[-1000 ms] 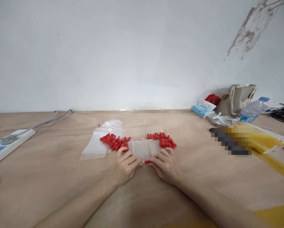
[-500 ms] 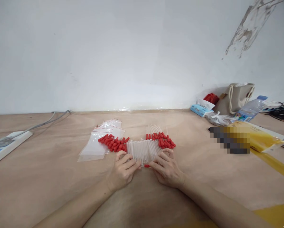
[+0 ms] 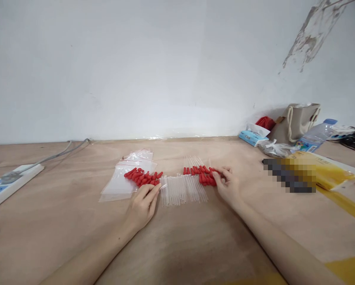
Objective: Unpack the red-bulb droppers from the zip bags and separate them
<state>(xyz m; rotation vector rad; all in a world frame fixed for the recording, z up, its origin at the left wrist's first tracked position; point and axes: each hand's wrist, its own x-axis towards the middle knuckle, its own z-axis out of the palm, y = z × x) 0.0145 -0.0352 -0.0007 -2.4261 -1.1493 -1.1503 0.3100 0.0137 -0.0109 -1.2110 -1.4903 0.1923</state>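
My left hand (image 3: 144, 202) is closed in a pinch at the left end of the row of clear thin tubes (image 3: 180, 189). A clear tube (image 3: 163, 186) pokes out from its fingertips. Just beyond those fingers lies a heap of loose red rubber bulbs (image 3: 141, 177). My right hand (image 3: 227, 185) pinches a red-bulbed dropper at the right edge of a group of droppers (image 3: 195, 170), whose clear stems point toward the wall. More red bulbs (image 3: 206, 180) lie beside its thumb, their stems hard to make out.
Clear zip bags (image 3: 118, 180) lie behind the left bulbs. At left is a power strip (image 3: 17, 182) with a grey cable. To the right are a tissue pack (image 3: 253, 137), a cloth bag (image 3: 296, 120), a plastic bottle (image 3: 318, 134) and a yellow package (image 3: 325, 170).
Both hands have parted from the front of the tubes, where they held a red-bulbed dropper together. My right hand went right to the droppers; my left moved left and slightly away from me.
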